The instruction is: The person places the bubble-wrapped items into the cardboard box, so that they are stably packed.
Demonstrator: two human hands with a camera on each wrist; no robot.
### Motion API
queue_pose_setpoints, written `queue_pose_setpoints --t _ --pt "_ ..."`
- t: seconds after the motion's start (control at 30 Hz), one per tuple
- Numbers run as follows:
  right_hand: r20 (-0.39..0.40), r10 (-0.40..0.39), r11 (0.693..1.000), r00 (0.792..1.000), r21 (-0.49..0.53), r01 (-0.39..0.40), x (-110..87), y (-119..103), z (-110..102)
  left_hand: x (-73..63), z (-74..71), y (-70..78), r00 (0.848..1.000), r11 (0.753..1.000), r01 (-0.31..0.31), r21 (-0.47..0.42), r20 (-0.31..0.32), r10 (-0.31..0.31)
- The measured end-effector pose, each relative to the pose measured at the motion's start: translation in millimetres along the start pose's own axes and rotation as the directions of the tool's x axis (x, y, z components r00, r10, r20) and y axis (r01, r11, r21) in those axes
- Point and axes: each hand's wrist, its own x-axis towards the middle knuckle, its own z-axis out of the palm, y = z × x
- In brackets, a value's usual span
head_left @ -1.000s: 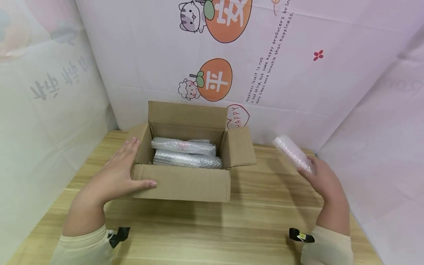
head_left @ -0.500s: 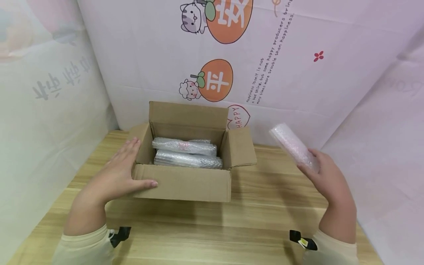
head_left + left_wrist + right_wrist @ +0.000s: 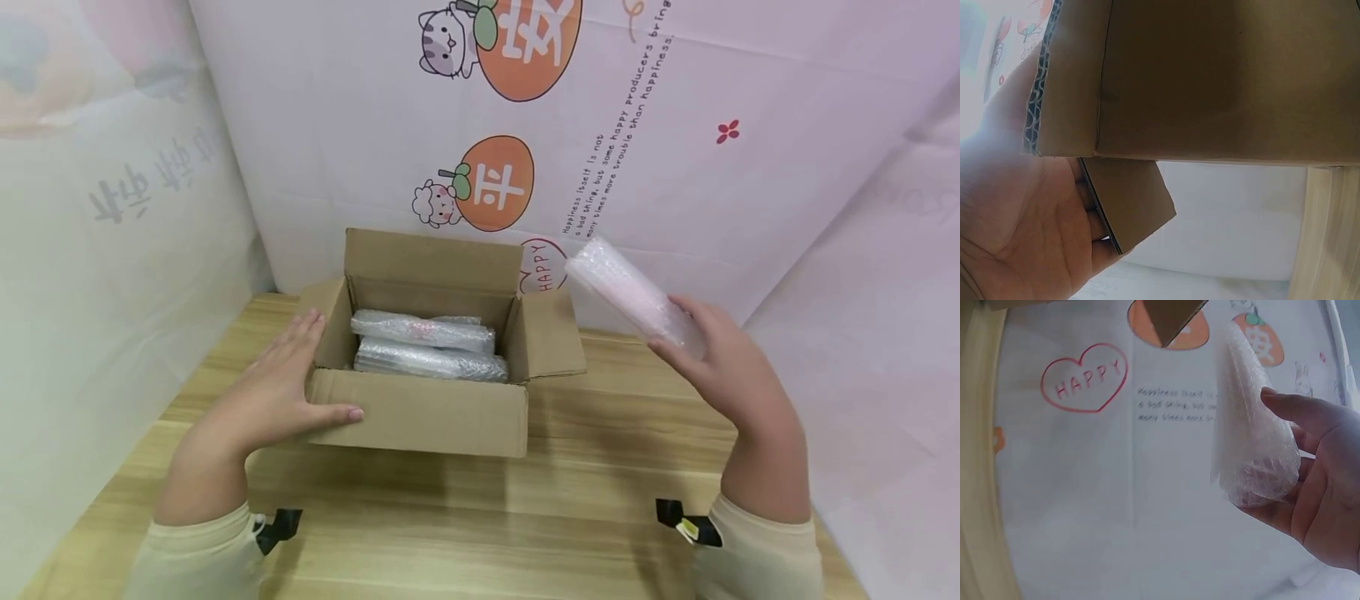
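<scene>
My right hand (image 3: 723, 358) grips one end of a long bubble-wrapped package (image 3: 637, 296) and holds it raised, tilted up to the left, right of the cardboard box (image 3: 420, 417). In the right wrist view, thumb and fingers wrap the lower end of the package (image 3: 1254, 437); its contents are hidden by the wrap. My left hand (image 3: 277, 392) rests against the box's front left corner, thumb laid across the front flap, straight fingers along the left flap. The left wrist view shows the open palm (image 3: 1029, 219) beside the flaps. Two bubble-wrapped packages (image 3: 431, 360) lie side by side inside the box.
The box stands with its flaps spread on a wooden table (image 3: 480, 533); its right flap (image 3: 553, 333) sticks out towards the raised package. A printed white cloth wall (image 3: 660, 167) rises behind, with more white walls at left and right.
The right hand has lifted the bubble-wrapped package and brought it left, closer to the box. My left hand stays at the box corner; the whole view has shifted slightly.
</scene>
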Motion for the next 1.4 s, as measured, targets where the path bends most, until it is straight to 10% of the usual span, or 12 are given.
queue_pose_setpoints --t 0.67,1.4 --pt "0.097 -0.331 0.942 0.939 -0.014 0.334 79.4 -104 -43 0.4 -1.9 0.6 1.000 1.000 -0.011 -0.004 -0.002 0.011" --pt "0.461 -0.312 0.932 0.831 -0.023 0.362 142.4 -167 -13 -0.5 -2.6 2.7 1.000 1.000 -0.008 -0.010 0.002 0.008"
